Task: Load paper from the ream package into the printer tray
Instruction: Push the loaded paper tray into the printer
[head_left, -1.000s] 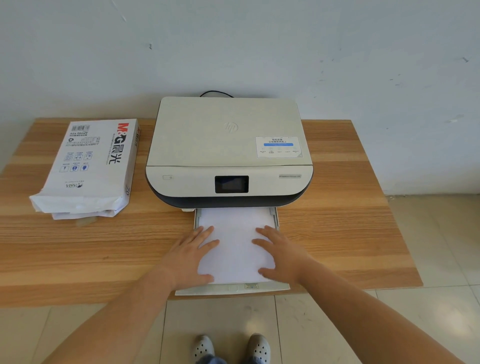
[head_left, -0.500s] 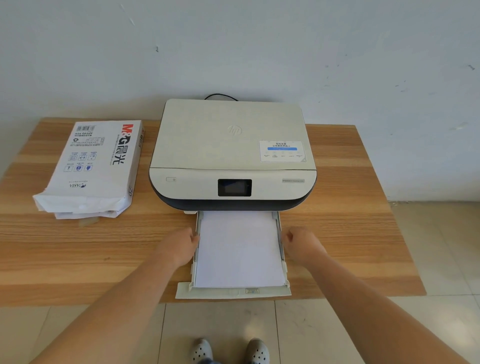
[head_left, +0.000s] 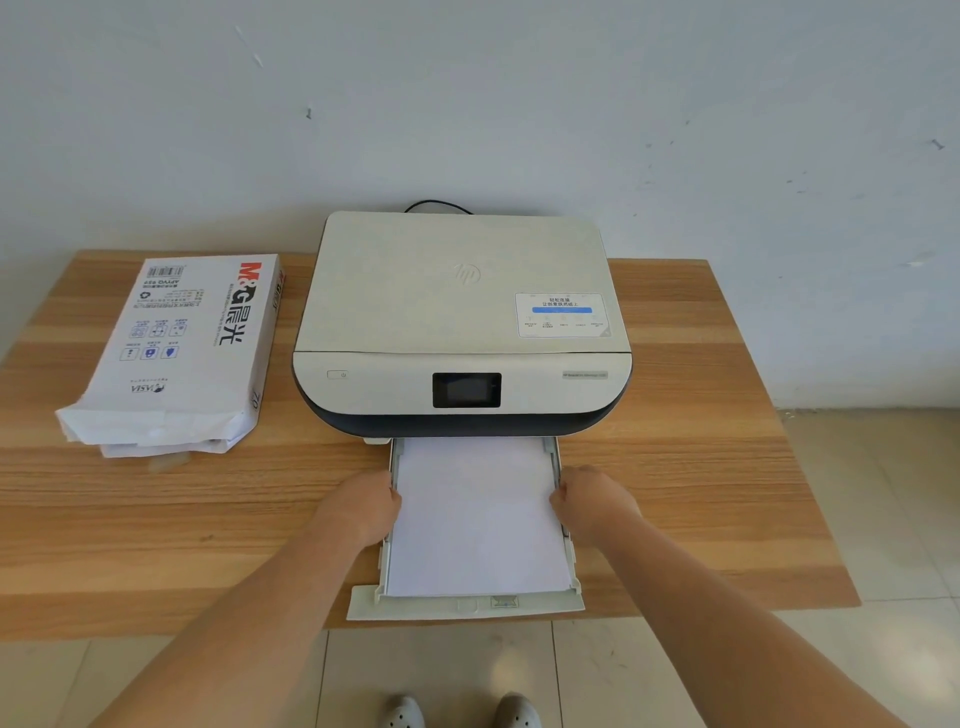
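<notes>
Both palms have left the top of the paper (head_left: 475, 514); the left hand (head_left: 366, 506) and right hand (head_left: 592, 501) now curl closed against the side walls of the tray (head_left: 465, 608), pulled out over the table's front edge; the stack lies loaded, so pushing the tray in likely comes next.

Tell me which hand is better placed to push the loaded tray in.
Neither clearly: left hand and right hand grip opposite side rails of the white pulled-out printer tray, level with each other. Likely both push together.
</notes>
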